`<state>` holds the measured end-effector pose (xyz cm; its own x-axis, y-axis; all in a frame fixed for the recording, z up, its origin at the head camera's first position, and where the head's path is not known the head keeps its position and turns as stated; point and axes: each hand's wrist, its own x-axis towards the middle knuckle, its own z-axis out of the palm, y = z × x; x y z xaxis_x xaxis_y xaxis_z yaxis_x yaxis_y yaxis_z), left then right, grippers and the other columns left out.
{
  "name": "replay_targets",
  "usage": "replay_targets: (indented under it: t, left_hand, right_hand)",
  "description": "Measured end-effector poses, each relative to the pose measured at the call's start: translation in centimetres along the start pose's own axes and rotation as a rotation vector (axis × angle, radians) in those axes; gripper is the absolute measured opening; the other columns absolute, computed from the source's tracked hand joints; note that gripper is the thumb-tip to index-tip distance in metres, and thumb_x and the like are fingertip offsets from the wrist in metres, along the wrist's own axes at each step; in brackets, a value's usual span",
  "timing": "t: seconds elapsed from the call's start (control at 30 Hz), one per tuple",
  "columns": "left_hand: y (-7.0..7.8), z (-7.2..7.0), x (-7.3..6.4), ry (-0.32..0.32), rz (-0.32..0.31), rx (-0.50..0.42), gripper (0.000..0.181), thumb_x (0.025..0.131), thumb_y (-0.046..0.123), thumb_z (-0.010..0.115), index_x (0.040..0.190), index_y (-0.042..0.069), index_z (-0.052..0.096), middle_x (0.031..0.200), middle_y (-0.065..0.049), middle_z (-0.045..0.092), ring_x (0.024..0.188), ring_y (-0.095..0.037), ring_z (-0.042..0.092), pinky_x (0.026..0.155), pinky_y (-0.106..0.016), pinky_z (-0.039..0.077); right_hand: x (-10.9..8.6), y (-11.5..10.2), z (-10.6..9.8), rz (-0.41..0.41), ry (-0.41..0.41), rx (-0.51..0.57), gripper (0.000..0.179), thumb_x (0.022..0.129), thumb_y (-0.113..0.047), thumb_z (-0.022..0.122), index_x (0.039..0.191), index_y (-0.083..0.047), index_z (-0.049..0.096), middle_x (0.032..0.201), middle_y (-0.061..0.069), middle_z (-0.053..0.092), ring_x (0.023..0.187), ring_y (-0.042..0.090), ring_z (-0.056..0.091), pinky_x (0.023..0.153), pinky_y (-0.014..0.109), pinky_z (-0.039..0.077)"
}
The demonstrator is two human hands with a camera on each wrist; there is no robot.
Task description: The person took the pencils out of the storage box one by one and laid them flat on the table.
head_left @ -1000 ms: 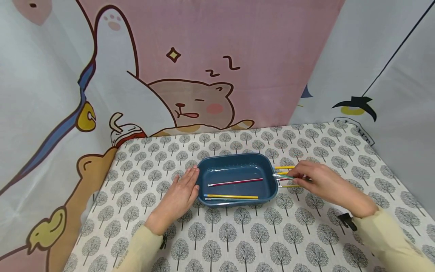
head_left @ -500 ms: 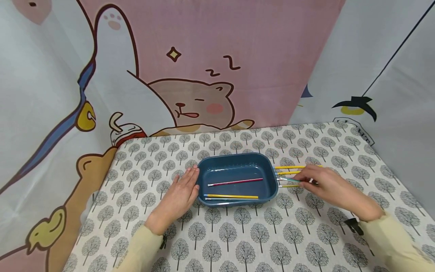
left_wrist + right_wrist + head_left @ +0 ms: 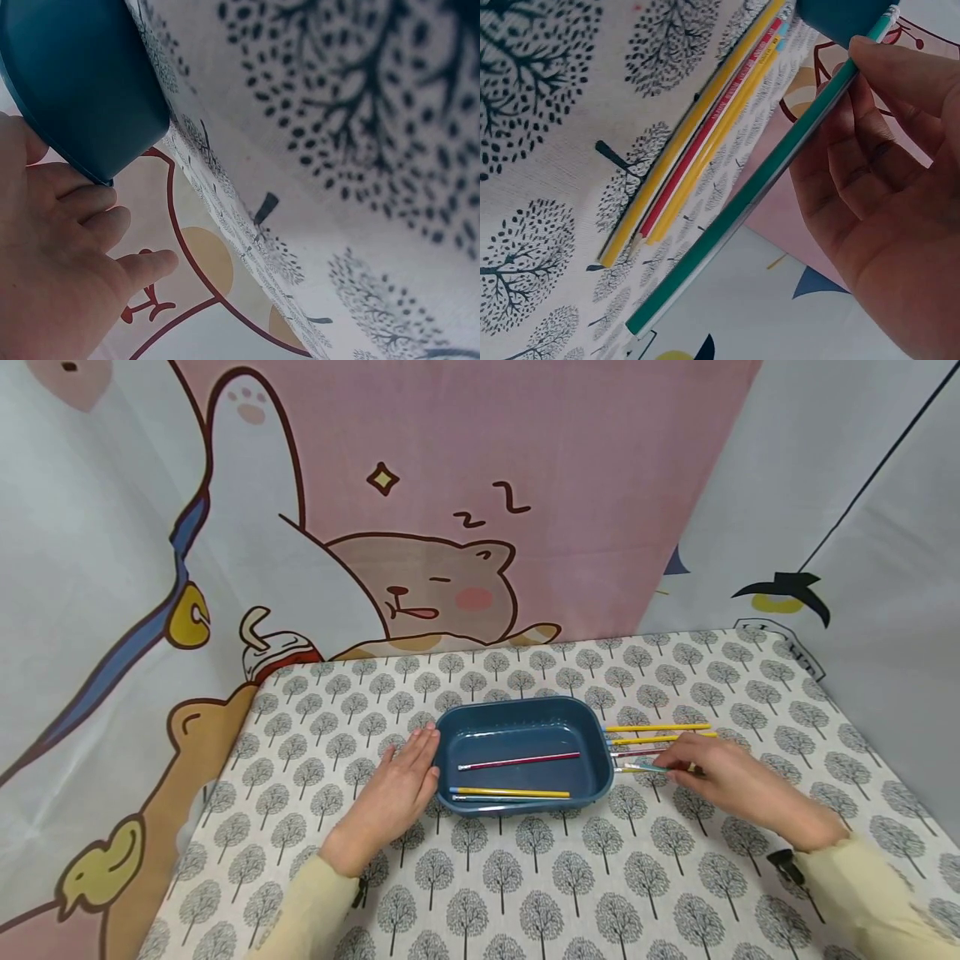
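In the head view, a dark blue plastic tub (image 3: 517,739) sits mid-table. Inside lie a red pencil (image 3: 519,762), a yellow pencil (image 3: 517,793) and a green pencil along the near wall. My left hand (image 3: 401,787) rests with straight fingers against the tub's left end, its fingertips at the rim in the left wrist view. Right of the tub, my right hand (image 3: 731,781) pinches another green pencil (image 3: 742,195) between thumb and fingers near its eraser end. Beneath it on the cloth lie a red pencil (image 3: 709,124) and several yellow pencils (image 3: 686,142), roughly parallel.
A white cloth (image 3: 540,893) with a dark tree print covers the table. Behind it and along both sides hang printed curtains (image 3: 600,485) with cartoon animals. The loose pencils' eraser ends lie close to the tub's right wall.
My right hand has moved right and toward the near side with the green pencil, uncovering more of the yellow and red pencils. The left hand and the tub have stayed in place.
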<state>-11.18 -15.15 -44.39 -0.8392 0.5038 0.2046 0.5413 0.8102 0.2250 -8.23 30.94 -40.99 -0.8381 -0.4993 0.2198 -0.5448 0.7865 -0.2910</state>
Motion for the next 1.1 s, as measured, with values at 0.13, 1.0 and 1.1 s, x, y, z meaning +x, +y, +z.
replay_targets:
  t: [0.13,1.0,1.1]
  left_hand:
    - [0.0,0.0,0.0,0.002,0.002,0.003,0.053,0.103,0.027,0.042,0.150,0.003,0.033,0.156,-0.012,0.029,0.141,-0.030,0.030,0.107,-0.061,0.028]
    - [0.2,-0.3,0.0,-0.009,-0.015,-0.003,0.054,0.103,0.026,0.044,0.150,0.004,0.033,0.157,-0.006,0.022,0.141,-0.028,0.029,0.108,-0.059,0.028]
    - [0.2,-0.3,0.0,-0.007,-0.012,-0.003,0.054,0.103,0.026,0.044,0.150,0.004,0.033,0.157,-0.007,0.023,0.141,-0.028,0.029,0.108,-0.060,0.028]
  right_hand:
    - [0.0,0.3,0.5,-0.016,0.003,-0.001,0.029,0.076,-0.003,0.079,0.098,-0.023,0.073,0.096,-0.014,0.063,0.082,0.005,0.057,0.067,0.032,0.052]
    - [0.5,1.0,2.9,0.051,-0.120,0.017,0.026,0.076,-0.002,0.078,0.095,-0.020,0.074,0.099,-0.005,0.067,0.088,0.015,0.064,0.076,0.037,0.056]
    - [0.5,1.0,3.0,0.054,-0.130,0.015,0.026,0.076,-0.002,0.078,0.094,-0.021,0.074,0.099,-0.007,0.066,0.087,0.013,0.063,0.075,0.036,0.056]
